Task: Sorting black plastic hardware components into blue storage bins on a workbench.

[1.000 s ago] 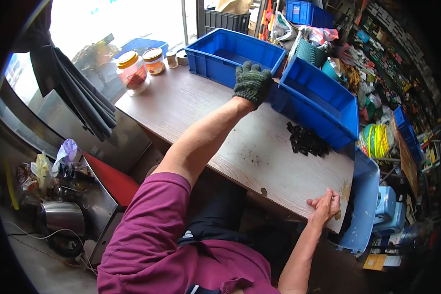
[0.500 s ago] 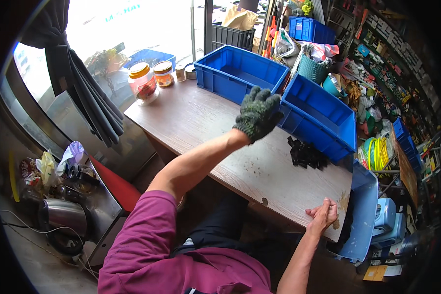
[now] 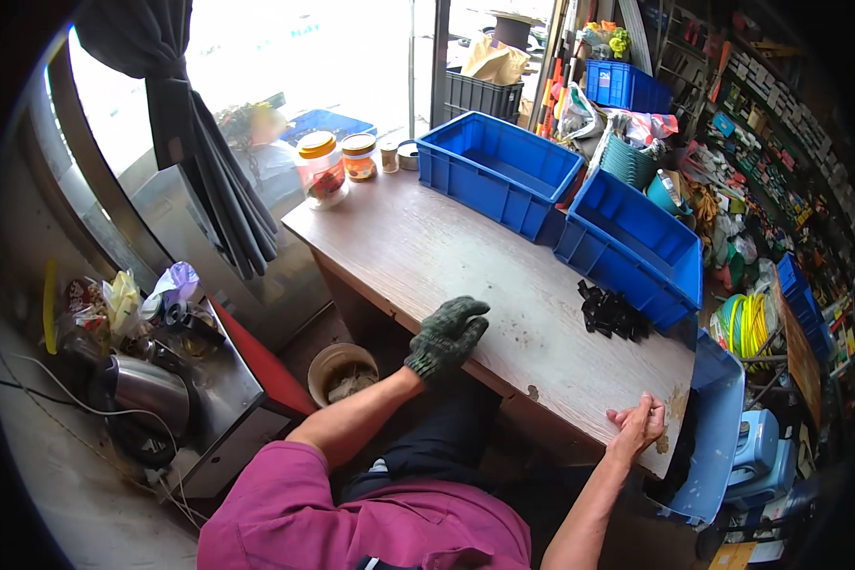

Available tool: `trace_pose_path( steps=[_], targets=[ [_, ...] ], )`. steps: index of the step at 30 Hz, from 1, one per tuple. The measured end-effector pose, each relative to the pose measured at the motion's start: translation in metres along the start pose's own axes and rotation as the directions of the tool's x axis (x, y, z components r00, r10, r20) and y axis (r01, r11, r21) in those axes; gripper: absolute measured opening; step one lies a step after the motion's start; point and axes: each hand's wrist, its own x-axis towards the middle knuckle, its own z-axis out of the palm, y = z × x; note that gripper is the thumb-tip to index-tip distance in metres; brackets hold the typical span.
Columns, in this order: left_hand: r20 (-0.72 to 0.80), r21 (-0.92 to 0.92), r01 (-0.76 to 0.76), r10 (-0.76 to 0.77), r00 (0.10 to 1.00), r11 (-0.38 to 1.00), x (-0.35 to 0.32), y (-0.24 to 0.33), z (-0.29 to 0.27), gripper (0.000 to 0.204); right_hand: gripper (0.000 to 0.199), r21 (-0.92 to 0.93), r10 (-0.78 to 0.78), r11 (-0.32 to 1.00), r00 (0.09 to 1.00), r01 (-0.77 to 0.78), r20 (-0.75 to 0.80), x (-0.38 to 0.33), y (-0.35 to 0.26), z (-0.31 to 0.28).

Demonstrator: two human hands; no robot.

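My left hand (image 3: 448,334), in a dark green knitted glove, hovers at the near edge of the wooden table (image 3: 399,237). Its fingers are loosely bent, apart from the thumb, and nothing shows between them. My right hand (image 3: 638,425) is bare and rests at the table's right end with its fingers curled in; what they hold, if anything, is hidden. A pile of small black pieces (image 3: 612,312) lies on the tabletop beyond the right hand. Behind it stand two blue plastic crates, one at the right (image 3: 627,271) and one farther left (image 3: 480,195); their visible insides hold nothing.
Lidded jars (image 3: 320,179) stand at the table's far left corner. A light-blue tub (image 3: 717,418) adjoins the right end. A bucket (image 3: 325,366) sits on the floor by my left forearm. At the left, a side cabinet carries a metal kettle (image 3: 147,385). Crowded shelves line the right.
My left hand has drawn back from the front of the crates to the table's near edge. My right hand stays at the table's right end. The view has shifted, and the floor bucket shows.
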Motion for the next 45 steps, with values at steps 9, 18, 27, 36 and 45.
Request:
trace_pose_path(
  steps=[9,18,27,36,45],
  targets=[
    [0.402,-0.914,0.328,-0.436,0.805,-0.237,-0.037,0.064,-0.072,0.058,0.016,0.030,-0.005,1.000,1.000,0.005,0.009,0.006,0.001,0.001],
    [0.473,-0.857,0.331,-0.352,0.808,-0.394,-0.076,0.045,-0.080,0.071,0.011,0.090,-0.056,0.995,0.996,0.050,0.067,0.006,0.006,-0.008],
    [0.247,-0.255,0.478,-0.421,0.873,0.841,-0.131,0.011,-0.071,0.032,0.023,0.173,0.096,0.978,0.988,-0.116,0.123,0.014,-0.007,-0.027],
    [0.241,0.160,0.485,-0.511,0.825,0.860,-0.175,-0.022,-0.089,0.041,0.018,0.126,0.199,0.970,0.976,-0.209,0.087,0.018,-0.018,-0.023],
    [0.302,0.231,0.537,-0.584,0.753,0.811,-0.183,-0.035,-0.085,0.042,0.021,0.098,0.242,0.965,0.970,-0.242,0.019,0.029,-0.019,-0.034]
  ],
)
